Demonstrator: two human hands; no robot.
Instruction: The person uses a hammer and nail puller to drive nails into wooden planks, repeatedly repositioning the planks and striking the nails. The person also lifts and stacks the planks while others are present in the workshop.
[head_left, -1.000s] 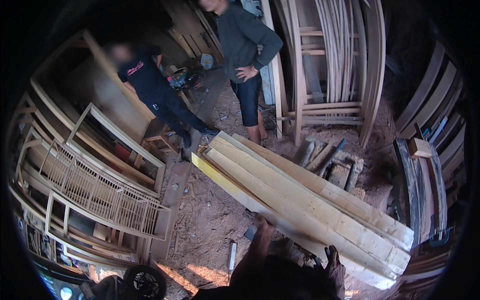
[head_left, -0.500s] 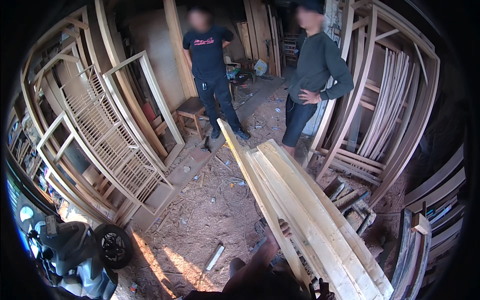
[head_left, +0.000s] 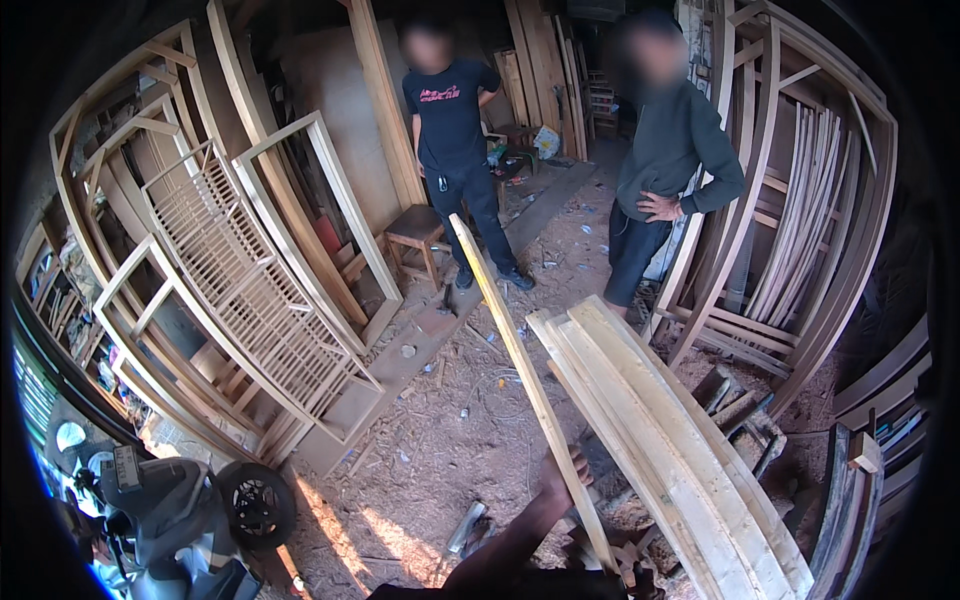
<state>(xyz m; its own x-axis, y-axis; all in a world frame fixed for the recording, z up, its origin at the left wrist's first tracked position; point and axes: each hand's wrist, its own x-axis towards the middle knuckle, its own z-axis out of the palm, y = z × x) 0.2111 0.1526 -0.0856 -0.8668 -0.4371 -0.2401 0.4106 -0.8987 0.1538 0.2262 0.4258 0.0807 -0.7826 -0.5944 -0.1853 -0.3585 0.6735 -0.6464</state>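
My left hand (head_left: pixel 566 474) is closed around a long, narrow wooden plank (head_left: pixel 520 362). The plank slants away from me, its far end raised above the floor, with a yellowish tint along part of its edge. Close by on its right, and apart from it, lies a stack of several pale boards (head_left: pixel 668 440), running from the lower right toward the middle. At the plank's near end, by the lower edge, is a dark shape that seems to be my right hand (head_left: pixel 640 578); its fingers cannot be made out.
Two people, one in a dark T-shirt (head_left: pixel 450 130) and one in a dark green top (head_left: pixel 672 150), stand ahead. Wooden frames (head_left: pixel 250 290) lean at left, more frames (head_left: pixel 770 200) at right. A motorbike (head_left: pixel 165 510) stands lower left. Wood shavings cover the floor (head_left: pixel 430 400).
The plank in my left hand has moved away from the board stack, and the gap between them is wider. The whole view has shifted slightly, and the person in green has moved a little.
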